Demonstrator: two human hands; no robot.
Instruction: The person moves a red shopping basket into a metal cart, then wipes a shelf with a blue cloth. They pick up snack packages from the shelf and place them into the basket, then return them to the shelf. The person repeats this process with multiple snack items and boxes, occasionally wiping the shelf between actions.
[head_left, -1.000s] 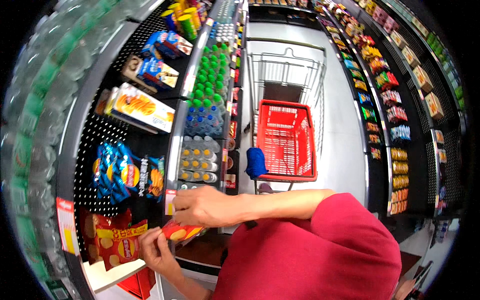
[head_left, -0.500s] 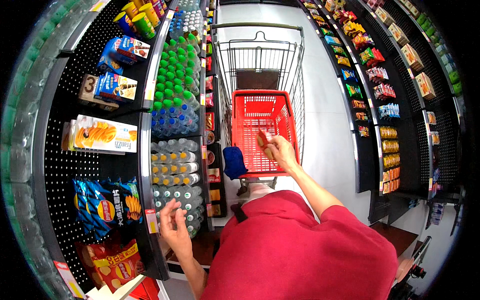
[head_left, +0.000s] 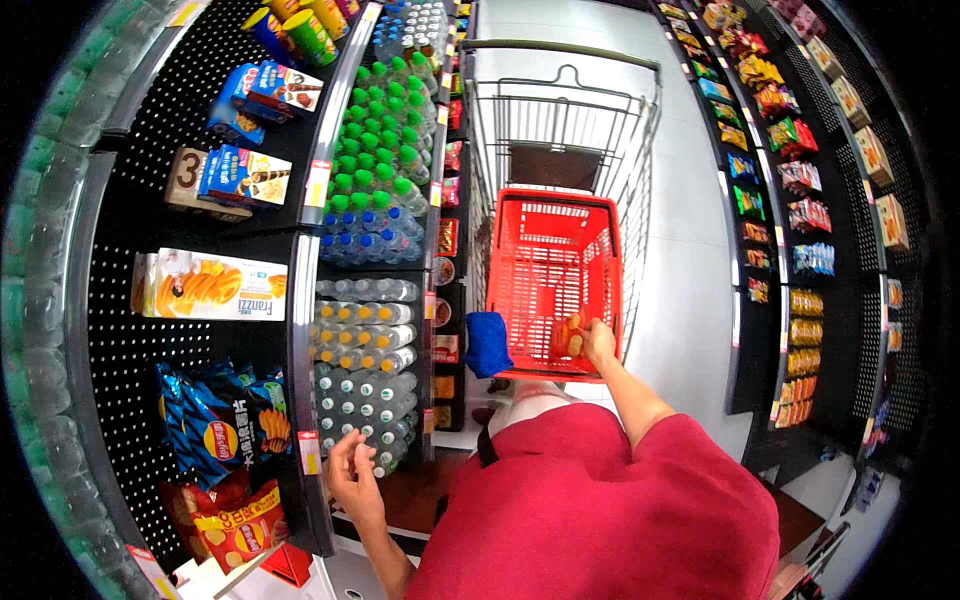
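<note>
My right hand (head_left: 599, 342) reaches into the red shopping basket (head_left: 553, 262) and grips an orange snack packet (head_left: 570, 338) low at the basket's near end. The basket rests on a grey wire cart (head_left: 560, 120) in the aisle ahead of me. My left hand (head_left: 352, 474) hovers with its fingers loosely apart and nothing in it, in front of the shelf edge beside the rows of clear bottles (head_left: 365, 400). Red and orange snack bags (head_left: 238, 525) lie on the lowest shelf to the left of that hand.
Shelves run along both sides of the aisle. On the left are blue chip bags (head_left: 215, 425), a yellow biscuit box (head_left: 205, 287), green-capped bottles (head_left: 375, 140) and blue boxes (head_left: 245, 175). Packets hang on the right rack (head_left: 800, 220). A blue object (head_left: 488, 343) sits left of the basket.
My right hand carried the orange packet from the low left shelf to the basket and has sunk deeper into it. My left hand let go of the shelf bags and rose slightly.
</note>
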